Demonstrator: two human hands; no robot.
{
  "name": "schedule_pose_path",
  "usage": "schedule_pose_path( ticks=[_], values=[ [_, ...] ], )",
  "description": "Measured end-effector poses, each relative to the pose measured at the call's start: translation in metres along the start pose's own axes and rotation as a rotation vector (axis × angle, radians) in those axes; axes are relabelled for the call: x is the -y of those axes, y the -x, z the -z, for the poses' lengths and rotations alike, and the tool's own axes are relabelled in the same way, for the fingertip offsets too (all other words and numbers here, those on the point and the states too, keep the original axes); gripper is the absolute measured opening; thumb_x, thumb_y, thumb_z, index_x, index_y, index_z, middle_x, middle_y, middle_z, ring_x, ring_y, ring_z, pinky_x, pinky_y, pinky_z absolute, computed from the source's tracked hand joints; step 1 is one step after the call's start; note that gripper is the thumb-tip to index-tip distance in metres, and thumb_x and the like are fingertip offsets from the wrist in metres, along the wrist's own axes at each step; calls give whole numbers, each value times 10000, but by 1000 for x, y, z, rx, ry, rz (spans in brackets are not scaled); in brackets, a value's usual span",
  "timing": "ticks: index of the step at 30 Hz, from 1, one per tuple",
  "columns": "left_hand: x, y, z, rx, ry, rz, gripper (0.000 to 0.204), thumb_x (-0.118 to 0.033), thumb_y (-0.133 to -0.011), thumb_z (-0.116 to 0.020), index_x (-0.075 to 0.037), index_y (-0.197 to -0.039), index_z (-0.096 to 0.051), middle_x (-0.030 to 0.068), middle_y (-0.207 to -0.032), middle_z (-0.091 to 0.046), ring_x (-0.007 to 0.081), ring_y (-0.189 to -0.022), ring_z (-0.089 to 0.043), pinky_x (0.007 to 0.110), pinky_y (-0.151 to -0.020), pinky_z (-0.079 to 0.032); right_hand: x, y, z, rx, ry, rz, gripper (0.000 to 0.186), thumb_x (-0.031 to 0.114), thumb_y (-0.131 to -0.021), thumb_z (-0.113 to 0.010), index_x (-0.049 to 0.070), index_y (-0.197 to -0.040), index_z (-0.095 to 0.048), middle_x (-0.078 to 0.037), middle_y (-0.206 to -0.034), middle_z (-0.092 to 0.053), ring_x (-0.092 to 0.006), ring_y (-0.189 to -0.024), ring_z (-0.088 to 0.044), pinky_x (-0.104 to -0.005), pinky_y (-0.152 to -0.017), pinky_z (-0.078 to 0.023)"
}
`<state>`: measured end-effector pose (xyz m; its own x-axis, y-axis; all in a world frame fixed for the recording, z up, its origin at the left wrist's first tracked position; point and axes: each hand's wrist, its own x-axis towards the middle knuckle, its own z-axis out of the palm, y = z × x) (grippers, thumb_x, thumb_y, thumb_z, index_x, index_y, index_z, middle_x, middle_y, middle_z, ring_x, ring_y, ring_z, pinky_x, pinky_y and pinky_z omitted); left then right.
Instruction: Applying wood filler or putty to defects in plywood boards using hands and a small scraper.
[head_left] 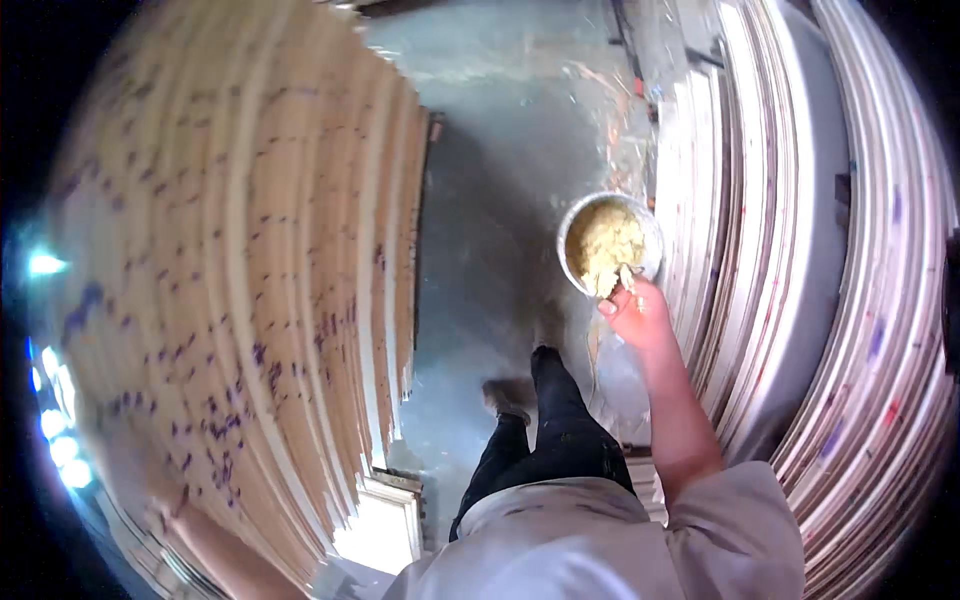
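My right hand [632,312] is closed at the near rim of a round metal pot [650,245] holding lumpy pale-yellow material [610,240]; a small thing coated in the same material rises by my fingers, too smeared to name. At the lower left, my left hand [165,510] is beside a tall stack of tan boards [250,250] with purple marks along their edges. Its fingers are blurred, and I cannot tell whether it touches them.
I stand in a narrow aisle on a grey concrete floor [490,200], legs and feet below me. Stacks of white-edged panels [740,200] line the right side, others [880,250] curving farther out. Paler short boards [380,520] lean at the lower left. Debris lies along the right edge.
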<state>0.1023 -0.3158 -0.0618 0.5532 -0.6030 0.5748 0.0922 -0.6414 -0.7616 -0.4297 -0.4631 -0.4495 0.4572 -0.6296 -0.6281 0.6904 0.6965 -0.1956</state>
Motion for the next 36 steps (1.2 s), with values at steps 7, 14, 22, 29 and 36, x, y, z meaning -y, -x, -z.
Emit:
schedule_pose_path(
  ticks=[7,14,22,29,36],
  values=[
    [26,-5,1,-280,892,-106,298,-88,-915,-556,-78,-1194,-660,133,-1081,-712,316,-965,-689,407,-834,-550,-69,73,-175,488,118,-219,322,153,-923,-609,62,-1230,-583,-154,-1207,-653,-353,-1128,-645,-502,-921,-560],
    [85,171,49,600,2873,36,493,-411,-1072,-453,10,-1250,-640,169,-1279,-673,299,-1198,-634,411,-1069,-462,-150,206,-279,428,438,-324,286,134,-906,-627,87,-1186,-596,-139,-1124,-682,-304,-980,-688,-393,-640,-541],
    [127,314,18,1782,3460,833,549,-402,-1084,-386,34,-1394,-508,217,-1463,-514,315,-1349,-509,448,-1148,-389,-264,275,-289,387,767,-451,224,105,-962,-596,-21,-1140,-648,-120,-1049,-702,-210,-860,-683,-328,-613,-526],
    [202,347,-37,1134,3557,914,536,-392,-1089,-382,35,-1372,-541,209,-1441,-542,337,-1388,-465,485,-1179,-336,-345,300,-304,455,1018,-561,206,78,-954,-606,-40,-1118,-647,-128,-1037,-699,-219,-845,-689,-331,-620,-555],
    [272,340,-54,21,2038,-212,434,-188,-966,-624,37,-1336,-587,135,-1422,-591,283,-1397,-481,491,-1168,-332,-392,310,-324,564,938,-727,216,46,-925,-604,-44,-1116,-645,-148,-1041,-706,-245,-892,-692,-359,-677,-556]
  ],
)
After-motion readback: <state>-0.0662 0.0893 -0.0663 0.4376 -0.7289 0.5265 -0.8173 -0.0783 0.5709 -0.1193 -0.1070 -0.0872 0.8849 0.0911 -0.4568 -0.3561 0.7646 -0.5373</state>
